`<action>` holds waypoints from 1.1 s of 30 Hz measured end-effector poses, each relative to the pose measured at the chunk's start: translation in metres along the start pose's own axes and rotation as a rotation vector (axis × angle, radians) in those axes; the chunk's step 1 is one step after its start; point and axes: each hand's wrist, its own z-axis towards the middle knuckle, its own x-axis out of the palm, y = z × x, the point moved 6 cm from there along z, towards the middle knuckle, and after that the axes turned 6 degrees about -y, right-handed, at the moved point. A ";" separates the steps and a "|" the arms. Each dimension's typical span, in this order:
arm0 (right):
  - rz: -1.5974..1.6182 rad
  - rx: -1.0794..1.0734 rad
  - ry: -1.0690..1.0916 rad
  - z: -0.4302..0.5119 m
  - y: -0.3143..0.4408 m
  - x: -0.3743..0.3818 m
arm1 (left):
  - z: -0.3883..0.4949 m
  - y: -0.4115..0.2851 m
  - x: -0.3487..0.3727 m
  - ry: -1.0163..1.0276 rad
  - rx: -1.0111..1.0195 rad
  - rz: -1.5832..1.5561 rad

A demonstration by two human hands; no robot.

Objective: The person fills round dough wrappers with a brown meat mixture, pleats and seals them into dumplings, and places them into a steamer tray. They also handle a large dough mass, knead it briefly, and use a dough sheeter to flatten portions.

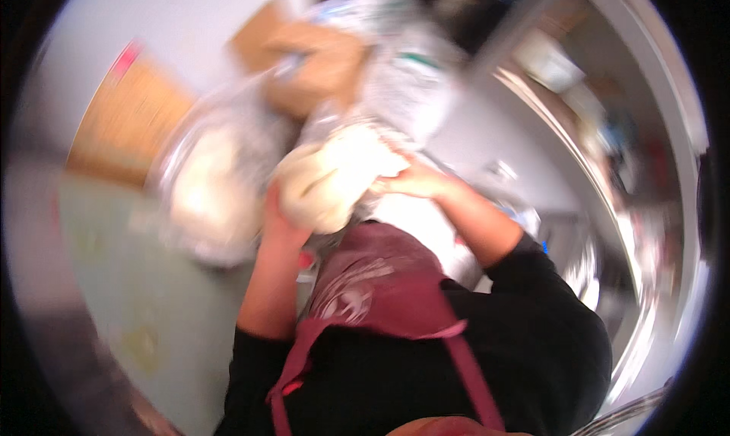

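Note:
A large, pale lump of dough is held up in front of my apron, blurred and brightly lit. My left hand grips its lower left side. On the right side, my right hand holds the edge of the same lump, its fingertips partly hidden. Just left of it, another pale, dough-like mass lies inside clear plastic; whether that is a bag or a tub cannot be told. My maroon apron bears a pale print.
Beyond the dough stand an open cardboard box and a white sack with a green mark. A wooden board lies at the left, beside a pale green surface. Shelving with blurred goods curves along the right.

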 end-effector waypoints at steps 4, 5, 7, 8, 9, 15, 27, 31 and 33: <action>1.116 0.066 -0.337 -0.142 -0.042 -0.008 | 0.013 0.113 0.095 0.250 0.302 0.722; 1.248 -0.133 -0.272 -0.164 -0.034 -0.001 | 0.008 0.149 0.111 0.178 0.319 0.922; 1.440 -0.301 -0.663 -0.216 -0.052 -0.033 | -0.008 0.221 0.164 0.496 0.461 1.408; 1.514 -0.361 -0.703 -0.249 -0.063 -0.057 | -0.018 0.262 0.189 0.711 0.514 1.551; 1.573 -0.440 -0.733 -0.279 -0.073 -0.075 | -0.033 0.294 0.211 0.927 0.584 1.687; 1.335 -0.626 -1.518 -0.542 -0.188 -0.092 | -0.048 0.417 0.245 1.068 0.137 1.489; -0.026 1.631 -1.850 -0.971 -0.276 -0.122 | -0.015 0.441 -0.088 0.168 -0.650 1.855; -0.515 1.912 -1.484 -0.966 -0.272 -0.167 | -0.054 0.393 -0.121 -0.038 -0.736 1.900; -0.574 1.825 -1.391 -0.946 -0.270 -0.183 | -0.071 0.371 -0.126 -0.140 -0.745 1.896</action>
